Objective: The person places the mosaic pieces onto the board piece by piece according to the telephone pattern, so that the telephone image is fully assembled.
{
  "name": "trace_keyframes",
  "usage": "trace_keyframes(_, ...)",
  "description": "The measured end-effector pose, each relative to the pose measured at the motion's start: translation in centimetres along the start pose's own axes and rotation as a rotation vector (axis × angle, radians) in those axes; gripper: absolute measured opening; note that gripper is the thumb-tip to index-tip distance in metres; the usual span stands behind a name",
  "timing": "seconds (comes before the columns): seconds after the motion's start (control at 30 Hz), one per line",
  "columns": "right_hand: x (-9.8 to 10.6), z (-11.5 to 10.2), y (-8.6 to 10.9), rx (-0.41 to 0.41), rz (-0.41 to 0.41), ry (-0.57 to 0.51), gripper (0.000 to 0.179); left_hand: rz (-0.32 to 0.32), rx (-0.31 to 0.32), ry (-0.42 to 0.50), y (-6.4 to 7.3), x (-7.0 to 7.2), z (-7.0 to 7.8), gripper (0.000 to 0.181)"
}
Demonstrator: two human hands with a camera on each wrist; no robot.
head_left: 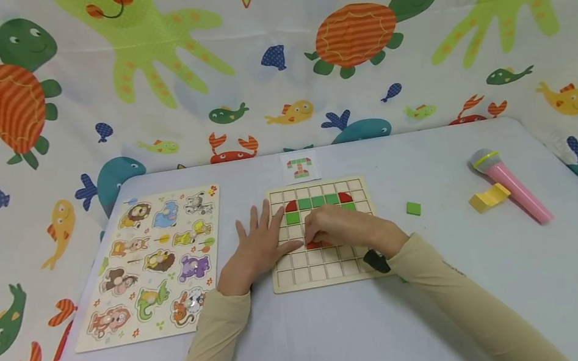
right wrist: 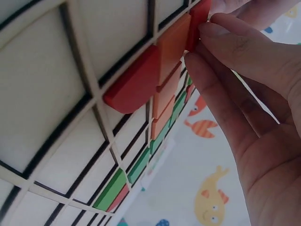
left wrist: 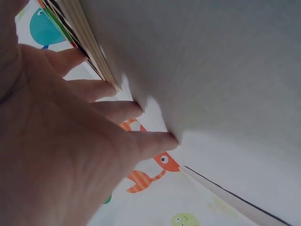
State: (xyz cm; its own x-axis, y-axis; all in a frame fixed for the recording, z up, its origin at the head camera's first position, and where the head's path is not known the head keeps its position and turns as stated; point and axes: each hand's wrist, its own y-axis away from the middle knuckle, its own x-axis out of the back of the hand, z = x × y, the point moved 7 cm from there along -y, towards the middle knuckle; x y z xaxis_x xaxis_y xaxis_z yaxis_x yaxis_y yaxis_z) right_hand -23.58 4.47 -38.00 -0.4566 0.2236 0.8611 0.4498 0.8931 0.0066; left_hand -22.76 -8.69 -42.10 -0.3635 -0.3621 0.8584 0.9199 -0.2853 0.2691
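Observation:
My right hand (head_left: 345,226) is over the middle of a wooden grid board (head_left: 291,277). In the right wrist view its thumb and forefinger pinch a red corner-rounded tile (right wrist: 199,21) at a grid cell, beside an orange tile (right wrist: 174,47). Another red rounded tile (right wrist: 134,82) sits on that orange tile's other side. Green tiles (head_left: 318,201) and red rounded ones line an upper row of the board. My left hand (head_left: 257,251) rests at the board's left edge with fingers spread, thumb on the grid; the left wrist view shows its fingers straight.
A pattern card (head_left: 301,168) lies behind the board. To the left is an animal puzzle board (head_left: 148,265). On the right are a loose green tile (head_left: 413,208), a yellow block (head_left: 489,198) and a pink toy microphone (head_left: 520,192). A patterned cloth (head_left: 277,96) hangs behind.

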Motion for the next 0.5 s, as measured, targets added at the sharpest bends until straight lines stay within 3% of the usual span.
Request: trace_keyframes(0.5,-0.09,-0.04,0.03,0.006,0.014,0.012,0.013,-0.008,0.013,-0.009,0.05,0.02,-0.02,0.088)
